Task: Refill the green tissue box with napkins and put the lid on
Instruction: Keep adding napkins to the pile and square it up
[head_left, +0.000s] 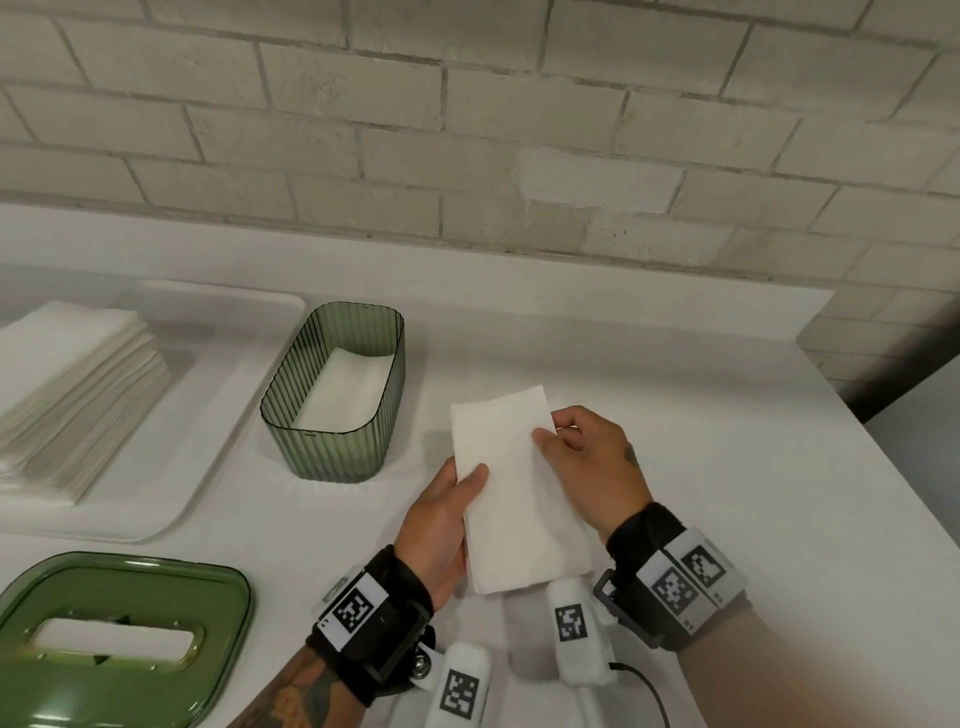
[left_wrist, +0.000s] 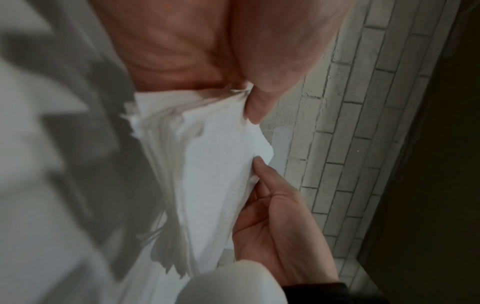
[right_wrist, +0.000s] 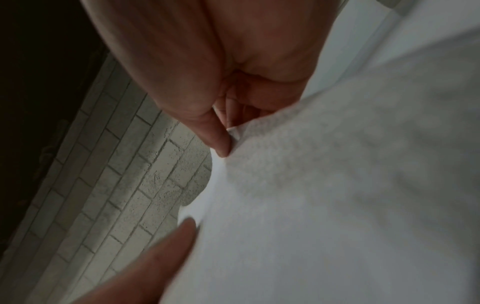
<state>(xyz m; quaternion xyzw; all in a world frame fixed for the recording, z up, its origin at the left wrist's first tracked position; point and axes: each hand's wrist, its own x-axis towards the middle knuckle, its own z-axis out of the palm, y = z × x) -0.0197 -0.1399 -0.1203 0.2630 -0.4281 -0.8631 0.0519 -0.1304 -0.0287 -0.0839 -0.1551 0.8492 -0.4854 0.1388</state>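
Note:
Both hands hold a folded stack of white napkins (head_left: 514, 488) above the counter, right of the green ribbed tissue box (head_left: 337, 410). My left hand (head_left: 447, 519) grips its near left edge, thumb on top. My right hand (head_left: 582, 452) pinches the far right edge. The box stands without its lid and has white napkins lying in its bottom. The green lid (head_left: 119, 639), with a slot in it, lies at the near left. In the left wrist view the napkin stack (left_wrist: 207, 174) shows many layered edges. The right wrist view shows the napkins (right_wrist: 337, 185) pinched at a corner.
A white tray (head_left: 171, 467) at the left carries a tall pile of spare napkins (head_left: 67, 384). A pale brick wall (head_left: 467, 130) rises behind the counter. The counter's right edge (head_left: 883, 441) drops off toward a dark floor.

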